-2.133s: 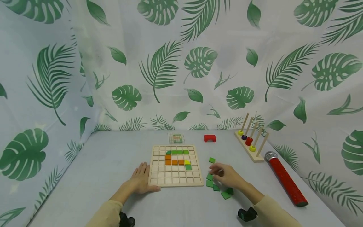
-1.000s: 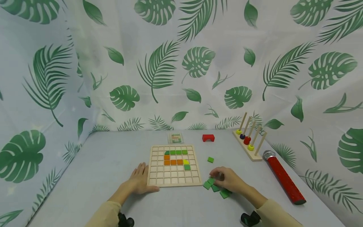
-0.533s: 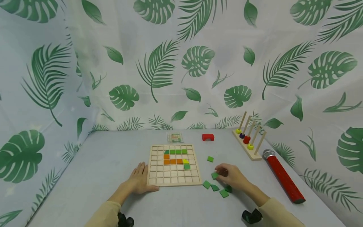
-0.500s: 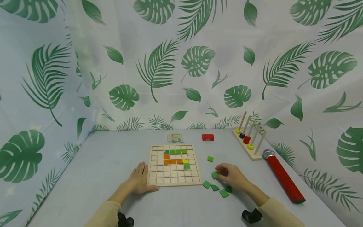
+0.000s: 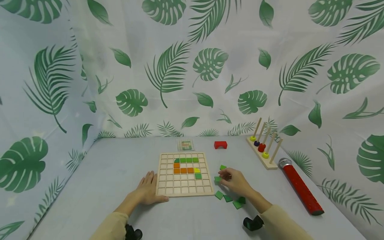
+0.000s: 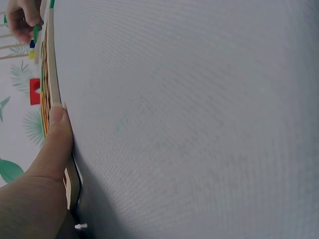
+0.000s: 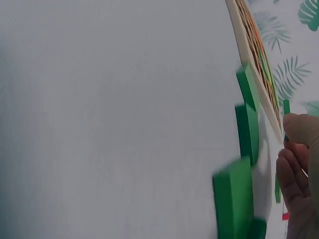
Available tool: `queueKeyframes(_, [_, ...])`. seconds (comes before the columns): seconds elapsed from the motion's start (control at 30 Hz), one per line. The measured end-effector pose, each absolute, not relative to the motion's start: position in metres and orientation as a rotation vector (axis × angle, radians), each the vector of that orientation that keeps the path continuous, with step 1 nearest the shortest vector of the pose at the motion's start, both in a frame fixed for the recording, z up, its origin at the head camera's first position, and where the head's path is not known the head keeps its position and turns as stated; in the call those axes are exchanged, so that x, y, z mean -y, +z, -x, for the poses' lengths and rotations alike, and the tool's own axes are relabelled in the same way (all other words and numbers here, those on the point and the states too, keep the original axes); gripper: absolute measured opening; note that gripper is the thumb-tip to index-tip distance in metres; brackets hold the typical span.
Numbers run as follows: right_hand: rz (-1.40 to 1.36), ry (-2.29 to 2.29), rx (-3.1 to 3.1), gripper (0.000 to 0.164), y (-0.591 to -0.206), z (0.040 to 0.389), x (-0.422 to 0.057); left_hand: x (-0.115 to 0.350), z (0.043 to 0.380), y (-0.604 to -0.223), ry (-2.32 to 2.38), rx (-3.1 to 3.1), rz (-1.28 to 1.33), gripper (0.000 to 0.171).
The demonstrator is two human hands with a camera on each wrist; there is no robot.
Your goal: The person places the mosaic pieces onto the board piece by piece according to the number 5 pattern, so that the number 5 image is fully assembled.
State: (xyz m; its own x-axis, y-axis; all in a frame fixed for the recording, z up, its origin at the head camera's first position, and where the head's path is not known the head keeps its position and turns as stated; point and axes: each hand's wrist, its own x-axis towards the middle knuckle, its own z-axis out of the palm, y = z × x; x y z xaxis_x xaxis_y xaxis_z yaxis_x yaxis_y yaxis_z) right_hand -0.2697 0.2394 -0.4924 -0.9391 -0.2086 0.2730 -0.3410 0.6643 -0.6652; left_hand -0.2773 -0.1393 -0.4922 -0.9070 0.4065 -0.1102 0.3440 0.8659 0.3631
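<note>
My right hand [image 5: 235,181] pinches a green square tile [image 5: 217,179] between thumb and fingers, just right of the wooden grid board [image 5: 186,190]. In the right wrist view this tile [image 7: 286,105] stands up edge-on from the fingertips. Flat on the table, my left hand [image 5: 147,190] lies along the board's left side, and its thumb [image 6: 57,134] touches the front edge. Green, orange and yellow tiles [image 5: 183,170] sit in the board's upper cells. Several loose green tiles [image 5: 228,198], some with a rounded side, lie nearer me than the right hand.
Another green tile [image 5: 223,167] lies just beyond the right fingertips. Behind the board are a printed pattern card [image 5: 185,145] and a red arch block [image 5: 220,145]. A peg stand with beads [image 5: 264,156] and a red microphone [image 5: 301,186] stand and lie to the right.
My right hand slid a green tile away from the loose group, picked it up and carried it forward and left to the board's right side. My left hand has stayed put.
</note>
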Motion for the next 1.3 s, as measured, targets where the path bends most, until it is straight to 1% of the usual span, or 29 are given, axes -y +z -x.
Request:
queueKeyframes(0.3, [-0.574, 1.161, 2.674, 0.026, -0.490, 0.272, -0.204, 0.138, 0.279, -0.493, 0.479, -2.853, -0.559, 0.120])
queueKeyframes(0.57, [-0.674, 1.127, 2.688, 0.025, -0.491, 0.274, -0.182, 0.133, 0.267, -0.469, 0.474, -2.818, -0.537, 0.114])
queueKeyframes(1.07, [-0.704, 1.043, 2.691, 0.023, -0.491, 0.272, -0.170, 0.133, 0.266, -0.468, 0.466, -2.819, -0.536, 0.113])
queueKeyframes(1.3, [-0.688, 1.013, 2.654, 0.025, -0.493, 0.274, -0.168, 0.135, 0.266, -0.467, 0.490, -2.809, -0.551, 0.113])
